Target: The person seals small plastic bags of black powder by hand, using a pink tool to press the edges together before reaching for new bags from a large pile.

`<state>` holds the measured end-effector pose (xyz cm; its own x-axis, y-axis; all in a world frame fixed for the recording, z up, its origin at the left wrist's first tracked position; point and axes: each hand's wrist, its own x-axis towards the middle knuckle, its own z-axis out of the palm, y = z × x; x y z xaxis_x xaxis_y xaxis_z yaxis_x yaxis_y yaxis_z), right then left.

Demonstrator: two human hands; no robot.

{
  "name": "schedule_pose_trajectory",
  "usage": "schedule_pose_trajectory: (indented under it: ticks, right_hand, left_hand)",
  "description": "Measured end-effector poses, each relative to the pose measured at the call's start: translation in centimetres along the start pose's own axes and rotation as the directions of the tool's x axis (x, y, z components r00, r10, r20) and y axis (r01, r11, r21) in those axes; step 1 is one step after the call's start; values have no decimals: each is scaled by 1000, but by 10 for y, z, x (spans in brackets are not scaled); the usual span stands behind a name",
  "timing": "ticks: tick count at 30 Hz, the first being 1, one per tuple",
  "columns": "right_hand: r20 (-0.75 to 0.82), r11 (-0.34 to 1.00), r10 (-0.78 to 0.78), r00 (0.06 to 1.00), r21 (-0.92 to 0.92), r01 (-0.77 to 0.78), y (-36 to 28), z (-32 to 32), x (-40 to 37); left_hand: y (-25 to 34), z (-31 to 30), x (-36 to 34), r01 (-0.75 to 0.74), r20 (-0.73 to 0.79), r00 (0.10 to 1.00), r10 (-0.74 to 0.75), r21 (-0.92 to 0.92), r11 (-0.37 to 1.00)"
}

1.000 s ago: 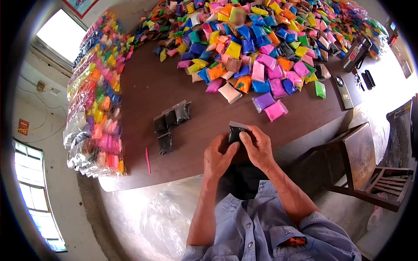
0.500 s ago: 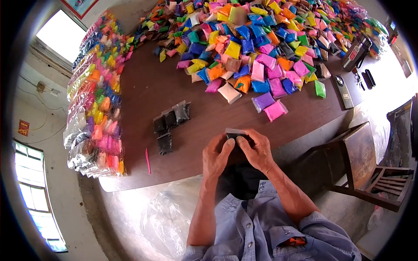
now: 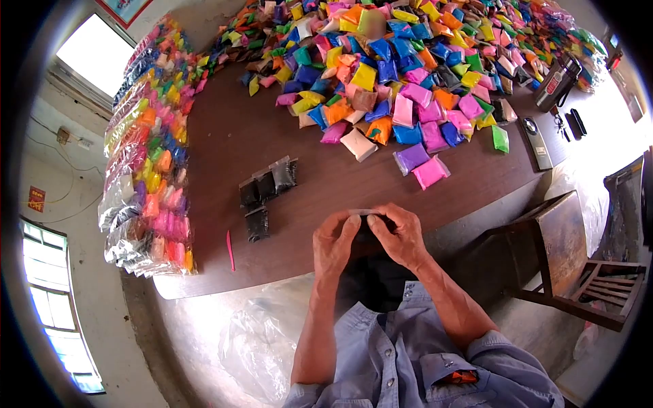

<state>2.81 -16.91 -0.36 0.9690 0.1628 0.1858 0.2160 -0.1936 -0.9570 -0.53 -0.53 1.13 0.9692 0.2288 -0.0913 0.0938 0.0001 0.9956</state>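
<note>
Head camera, sole view: looked forward and down over counter [image 3: 224,136]; left grip [image 3: 333,241] and right grip [image 3: 403,238] close, 6 o'clock.

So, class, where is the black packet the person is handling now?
In the head view, the black packet is low and central, pinched between the left hand and right hand at the near edge of the table, right of the loose black packets.

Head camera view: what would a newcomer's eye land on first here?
The huge heap of colourful packets covering the far side of the brown table. Then the clear bags stuffed with more packets, along the table's left edge. Nearest, the left hand and right hand pinch a black packet together.
</note>
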Motion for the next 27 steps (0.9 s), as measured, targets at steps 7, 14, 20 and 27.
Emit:
schedule_pose_trajectory:
  ticks: [7,14,20,27]
  right_hand:
    - [4,999,15,1000,-29,-14,-1,1,1]
    - [-42,999,-44,998,2,44,0,5,2]
    - [-25,999,-20,999,-42,19,-1,3,4]
    - [10,982,-108,994,-156,108,9,8,8]
  left_hand:
    - [-10,-2,2,-59,-19,998,61,80,995]
    - [-11,0,3,-102,-19,994,105,141,985]
    - [-9,-3,-2,-134,-28,989,143,205,969]
    - [-17,-101,-42,-103,-429,861,274,380,919]
